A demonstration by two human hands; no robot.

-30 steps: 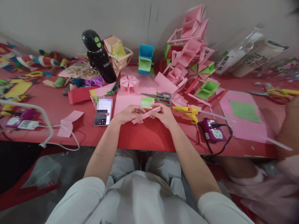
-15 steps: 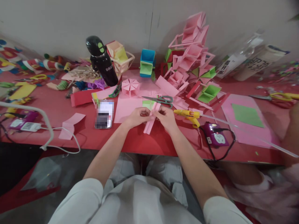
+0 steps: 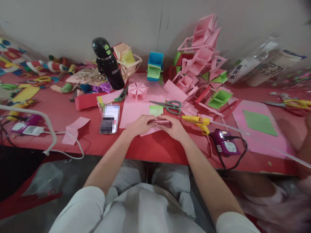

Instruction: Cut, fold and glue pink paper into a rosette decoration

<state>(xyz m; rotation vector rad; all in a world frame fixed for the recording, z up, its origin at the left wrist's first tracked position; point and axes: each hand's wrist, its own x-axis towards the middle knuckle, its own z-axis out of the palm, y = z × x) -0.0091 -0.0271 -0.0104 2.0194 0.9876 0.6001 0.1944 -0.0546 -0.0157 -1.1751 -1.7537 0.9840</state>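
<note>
My left hand and my right hand meet over the front of the red table, fingers curled onto a folded pink paper strip that lies nearly flat between them. Both hands pinch the strip from above, so most of it is hidden. A pink sheet lies just behind the hands, with a small green square on it. Grey scissors rest beyond the green square. A yellow glue gun lies right of my right hand.
A phone lies left of my hands, a black bottle behind it. Folded pink and green paper shapes pile up at the back. A purple socket block with cable sits at the right. Another person's arm is at the far right.
The pink strip went from lying level between my hands to standing up on end, and now is pressed down low and flat against the table under both hands.
</note>
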